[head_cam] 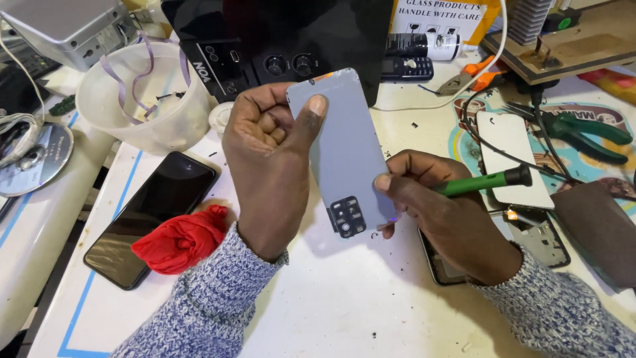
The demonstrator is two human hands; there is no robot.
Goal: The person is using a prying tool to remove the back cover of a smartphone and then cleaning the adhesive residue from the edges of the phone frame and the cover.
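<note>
I see left hand [265, 152] grip closed on grey plastic phone back cover [348, 156]; right hand [440, 212] grips green-handled screwdriver [483, 181], above the white tabletop [344, 298].

Bright, even overhead light, cool white tone. White desk [344, 298] near overexposed, little surface detail. Soft short shadows beneath both hands and under grey phone back cover [344, 156]. Dim reflection on black phone screen [149, 215]. Centre sharp; wide-angle bending at frame edges; far corners slightly soft.
</note>
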